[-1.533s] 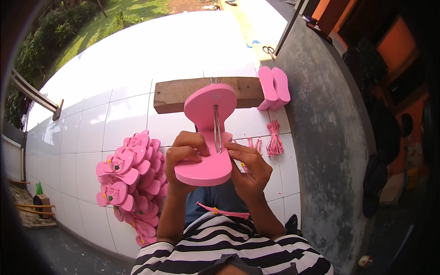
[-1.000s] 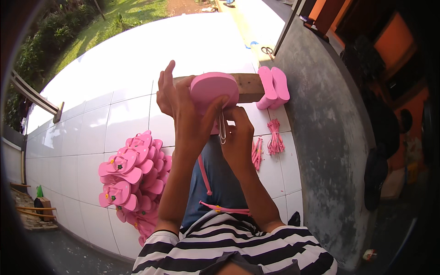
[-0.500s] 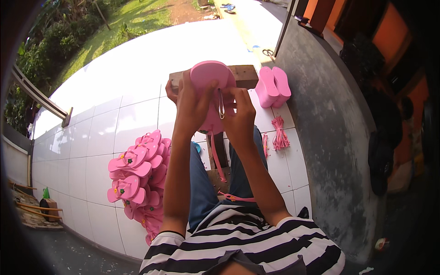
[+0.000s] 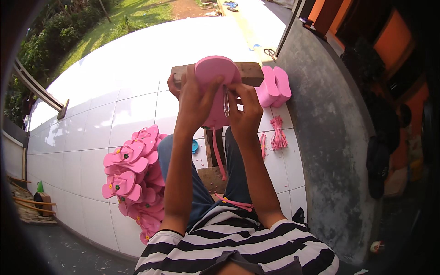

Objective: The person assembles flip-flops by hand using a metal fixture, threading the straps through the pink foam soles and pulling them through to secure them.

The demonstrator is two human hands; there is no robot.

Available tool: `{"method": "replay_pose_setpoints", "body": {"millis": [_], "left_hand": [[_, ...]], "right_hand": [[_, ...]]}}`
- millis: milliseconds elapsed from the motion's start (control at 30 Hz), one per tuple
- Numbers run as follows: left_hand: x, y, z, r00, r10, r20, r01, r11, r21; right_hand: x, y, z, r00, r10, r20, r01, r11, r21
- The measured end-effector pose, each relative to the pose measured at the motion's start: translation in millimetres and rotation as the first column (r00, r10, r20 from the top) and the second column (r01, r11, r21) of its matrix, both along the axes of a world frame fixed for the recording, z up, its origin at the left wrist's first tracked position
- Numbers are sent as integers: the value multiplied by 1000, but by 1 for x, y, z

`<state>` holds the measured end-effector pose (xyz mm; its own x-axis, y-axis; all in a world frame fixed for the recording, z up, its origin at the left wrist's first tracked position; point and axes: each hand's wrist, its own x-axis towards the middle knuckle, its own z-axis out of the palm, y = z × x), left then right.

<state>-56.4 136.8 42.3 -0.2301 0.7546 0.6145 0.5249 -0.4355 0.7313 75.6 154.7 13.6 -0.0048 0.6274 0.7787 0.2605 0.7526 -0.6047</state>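
A pink flip-flop sole (image 4: 214,68) is held upright against a wooden block on a stand (image 4: 252,74). My left hand (image 4: 193,101) grips the sole by its left side, thumb pressed on the near face. Next to that thumb, the closed fingers of my right hand (image 4: 246,111) pinch at the sole's middle. A thin looped metal wire tool (image 4: 226,104) runs down from there beside the right fingers; its upper end is hidden. From the sole's lower end a pink strap (image 4: 217,153) hangs between my knees. Another pink strap (image 4: 239,204) lies across my lap.
Finished pink flip-flops (image 4: 133,158) with small flowers are heaped on the tiles at left. At right stand stacked pink soles (image 4: 275,87) and a bundle of pink straps (image 4: 278,133). Scissors (image 4: 269,53) lie farther off. A grey wall (image 4: 325,123) bounds the right side.
The sole and both hands sit slightly farther right in view. My right fingers have shifted a little at the wire tool, and my left knee has moved outward.
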Motion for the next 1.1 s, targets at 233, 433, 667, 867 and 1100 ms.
{"method": "replay_pose_setpoints", "body": {"millis": [233,433,667,867,1100], "left_hand": [[-2,0,-3,1000,11,-26,-12,1000,-28],[-5,-4,-6,998,36,-50,-38,999,-36],[25,-41,-18,877,398,-267,-324,903,281],[69,-112,-49,805,-183,-564,214,977,-11],[73,-98,-23,840,-122,-529,154,988,17]], "right_hand": [[4,-10,-25,992,123,20,-118,978,-174],[13,-66,-96,977,210,-47,-201,813,-546],[58,-113,-125,842,412,-349,-468,234,-852],[121,-102,-72,937,335,98,-197,738,-645],[138,-77,-3,924,304,232,-210,910,-357]]}}
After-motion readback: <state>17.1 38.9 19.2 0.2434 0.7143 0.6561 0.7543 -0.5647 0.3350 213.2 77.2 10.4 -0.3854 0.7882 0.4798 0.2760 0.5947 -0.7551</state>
